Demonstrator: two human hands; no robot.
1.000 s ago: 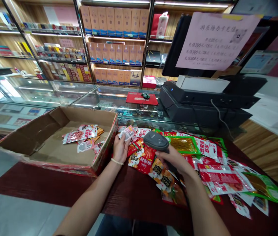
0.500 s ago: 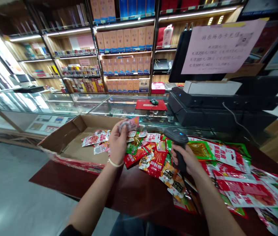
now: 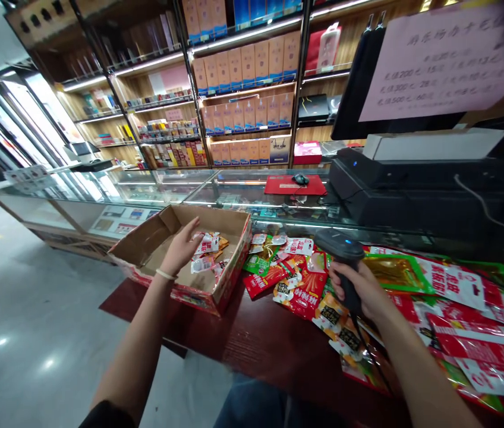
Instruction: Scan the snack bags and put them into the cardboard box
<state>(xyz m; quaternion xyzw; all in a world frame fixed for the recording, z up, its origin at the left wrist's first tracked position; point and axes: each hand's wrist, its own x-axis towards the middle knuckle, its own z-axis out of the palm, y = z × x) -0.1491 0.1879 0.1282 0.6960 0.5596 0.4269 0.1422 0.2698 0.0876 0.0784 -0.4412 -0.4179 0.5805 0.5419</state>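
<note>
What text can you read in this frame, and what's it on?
"充值200元", "充值300元", "充值500元": pink sign; title and remaining print blurred.
"麻辣棒": red packet.
"虎皮": white-and-red packet; lower line unclear.
Too small or blurred: orange packets, packets in the carton, shelf boxes.
Scanner: none readable.

Counted: bare hands, two: left hand (image 3: 183,246) left of centre, right hand (image 3: 359,288) right of centre. Pale wristband (image 3: 166,274): one. Black plastic handheld scanner (image 3: 337,247): one. Open brown cardboard box (image 3: 145,277): one, centre-left. Red rectangular mouse pad (image 3: 274,186): one. Dark computer mouse (image 3: 300,179): one. Pink paper sign (image 3: 430,65): one, upper right. Glossy multicoloured plastic packets (image 3: 308,291): at least eight, lower right; overlap prevents exact count.
</note>
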